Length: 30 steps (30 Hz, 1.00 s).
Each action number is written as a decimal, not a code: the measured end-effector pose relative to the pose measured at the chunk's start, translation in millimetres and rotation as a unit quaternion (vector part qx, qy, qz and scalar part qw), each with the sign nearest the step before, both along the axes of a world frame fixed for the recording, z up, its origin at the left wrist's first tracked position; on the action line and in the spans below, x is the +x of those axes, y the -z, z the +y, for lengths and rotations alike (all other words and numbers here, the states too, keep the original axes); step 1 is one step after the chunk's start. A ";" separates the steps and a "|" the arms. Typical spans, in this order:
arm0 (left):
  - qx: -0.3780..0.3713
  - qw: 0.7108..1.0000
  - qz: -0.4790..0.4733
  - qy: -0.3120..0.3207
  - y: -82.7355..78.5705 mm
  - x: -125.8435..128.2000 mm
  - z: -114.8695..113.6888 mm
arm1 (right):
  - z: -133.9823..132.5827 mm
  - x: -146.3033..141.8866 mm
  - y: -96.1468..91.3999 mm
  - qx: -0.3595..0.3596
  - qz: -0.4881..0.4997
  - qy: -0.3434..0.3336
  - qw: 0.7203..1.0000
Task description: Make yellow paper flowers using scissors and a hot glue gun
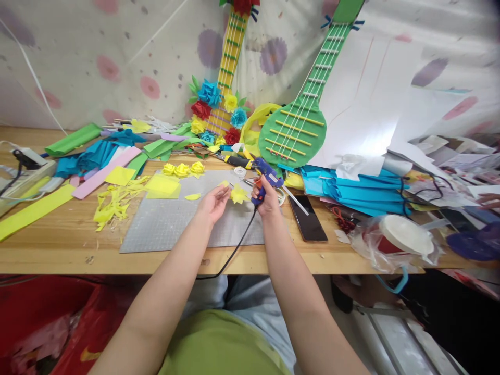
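My right hand [269,198] is wrapped round the handle of a blue hot glue gun [269,173], with a clear glue stick [299,201] poking out of its back. My left hand [214,203] has its fingers pinched, a small yellow paper petal [225,184] at their tips. Between the two hands is a yellow paper flower [239,194]; what supports it I cannot tell. Under both hands lies a grey cutting mat [156,229]. A loose yellow petal [192,197], yellow paper squares [163,186] and several finished yellow roses [182,170] are on or beside it.
A green paper lute [292,135] and a yellow flower-trimmed one [219,122] lean at the back. To the right are a phone [308,221], blue paper [344,187] and a bagged cup [404,234]. Paper strips [105,172] crowd the left. The gun's cord [238,247] crosses the table edge.
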<state>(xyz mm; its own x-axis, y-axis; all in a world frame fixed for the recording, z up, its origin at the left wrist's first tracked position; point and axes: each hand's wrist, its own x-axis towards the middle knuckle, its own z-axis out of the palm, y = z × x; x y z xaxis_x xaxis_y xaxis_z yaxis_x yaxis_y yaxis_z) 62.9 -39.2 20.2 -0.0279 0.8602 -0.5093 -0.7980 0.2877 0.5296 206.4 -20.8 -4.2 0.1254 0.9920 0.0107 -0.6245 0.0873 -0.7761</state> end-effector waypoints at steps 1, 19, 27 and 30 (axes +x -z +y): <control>-0.001 1.000 0.003 -0.004 -0.1 -6.6 1.4 | 1.1 4.4 -0.5 0.002 0.008 0.008 1.000; 0.005 1.000 -0.011 -0.008 10.3 -60.2 -3.7 | 6.9 -19.5 23.7 -0.041 -0.222 0.003 0.974; 0.006 1.000 0.008 -0.013 13.8 -57.8 -5.2 | 15.0 -42.9 35.1 -0.069 -0.316 0.024 0.946; 0.015 1.000 0.021 -0.011 15.7 -58.8 -4.1 | 17.9 -49.0 37.8 -0.064 -0.316 0.032 0.946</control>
<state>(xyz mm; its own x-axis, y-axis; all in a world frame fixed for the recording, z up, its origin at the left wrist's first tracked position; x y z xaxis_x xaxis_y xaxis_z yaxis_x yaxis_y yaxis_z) 4.1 -43.3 4.4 -0.0689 0.8740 -0.4811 -0.7805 0.2531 0.5716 157.4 -2.9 -42.0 0.1940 0.9809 -0.0153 -0.0288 -0.0099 -0.9995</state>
